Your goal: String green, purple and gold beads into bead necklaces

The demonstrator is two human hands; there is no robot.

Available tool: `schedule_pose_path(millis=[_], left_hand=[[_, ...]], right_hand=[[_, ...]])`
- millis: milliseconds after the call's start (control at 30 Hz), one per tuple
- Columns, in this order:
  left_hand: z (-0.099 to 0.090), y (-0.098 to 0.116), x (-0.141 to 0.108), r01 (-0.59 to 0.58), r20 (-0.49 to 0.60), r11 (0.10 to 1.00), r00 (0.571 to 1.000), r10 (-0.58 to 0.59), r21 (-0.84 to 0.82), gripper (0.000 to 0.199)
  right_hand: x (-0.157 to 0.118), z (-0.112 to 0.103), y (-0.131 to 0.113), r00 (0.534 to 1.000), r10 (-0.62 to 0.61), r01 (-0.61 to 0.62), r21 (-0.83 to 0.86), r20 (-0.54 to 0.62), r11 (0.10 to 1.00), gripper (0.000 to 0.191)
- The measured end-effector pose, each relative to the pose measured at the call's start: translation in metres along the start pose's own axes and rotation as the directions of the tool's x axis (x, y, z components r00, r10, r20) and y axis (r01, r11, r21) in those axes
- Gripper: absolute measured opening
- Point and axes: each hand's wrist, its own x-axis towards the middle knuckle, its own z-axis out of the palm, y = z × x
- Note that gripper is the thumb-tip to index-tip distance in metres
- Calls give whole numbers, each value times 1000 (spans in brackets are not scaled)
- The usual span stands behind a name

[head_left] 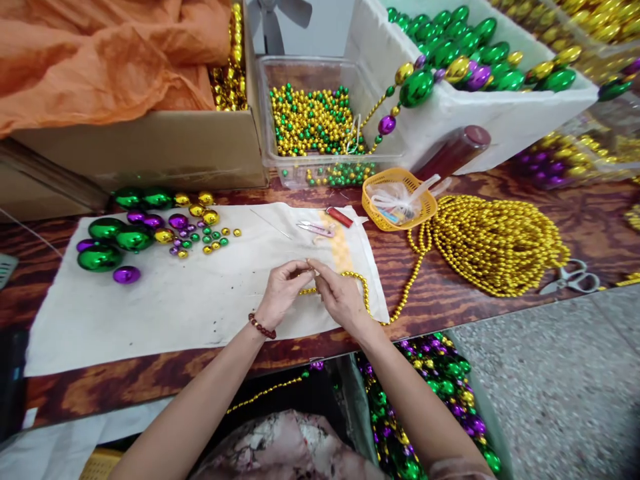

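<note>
Over the white cloth (165, 300), my left hand (284, 293) and my right hand (340, 293) meet with their fingertips pinched together. A gold bead strand (367, 293) passes through my right hand, and a short stretch of it shows between the palms. What exactly the fingertips pinch is too small to make out. The strand loops over the cloth's right edge to a bundle of gold bead strands (500, 243). Beyond my hands lie small snips (316, 229) and a red lighter (339, 216). Loose green, purple and gold beads (135, 238) are grouped to the left.
A clear bin of small beads (325, 161) stands behind the cloth, beside a cardboard box (145, 150) and a white foam box (500, 123). An orange basket (383, 217), a dark red bottle (455, 150) and scissors (575, 279) are to the right.
</note>
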Motion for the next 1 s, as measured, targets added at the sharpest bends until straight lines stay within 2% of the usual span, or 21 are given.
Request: schedule_pose_path(millis=[133, 233, 367, 500, 600, 667, 733, 833, 900, 1000], left_hand=[[-2, 5, 4, -43, -7, 994, 999, 44, 97, 10], [-6, 6, 6, -91, 3, 957, 996, 93, 275, 15], [-8, 8, 7, -116, -6, 905, 992, 129, 410, 17], [-8, 9, 9, -12, 24, 944, 1000, 4, 331, 16], [-7, 4, 9, 95, -6, 978, 995, -96, 185, 15], [-5, 0, 8, 98, -51, 989, 994, -93, 115, 14], [-3, -3, 6, 40, -105, 996, 994, -32, 78, 13], [0, -4, 2, -68, -147, 994, 986, 81, 90, 14], [1, -3, -1, -110, -129, 986, 984, 126, 123, 13], [3, -1, -4, -133, -99, 979, 984, 149, 158, 13]], right_hand=[[6, -6, -5, 989, 34, 19, -346, 145, 938, 49], [14, -12, -12, 964, 69, 66, -485, 256, 872, 51], [26, -17, -24, 948, 74, 131, -589, 311, 797, 28], [38, -18, -29, 931, 59, 214, -668, 361, 713, 23], [41, -18, -25, 934, -26, 271, -657, 357, 704, 23], [39, -17, -19, 944, -113, 289, -615, 310, 733, 23], [34, -15, -12, 952, -221, 303, -541, 212, 784, 24], [26, -8, -4, 949, -315, 303, -302, 11, 904, 24], [24, -2, 0, 962, -241, 238, -37, -125, 970, 19], [24, 5, 1, 974, -11, 88, 338, -225, 937, 15]])
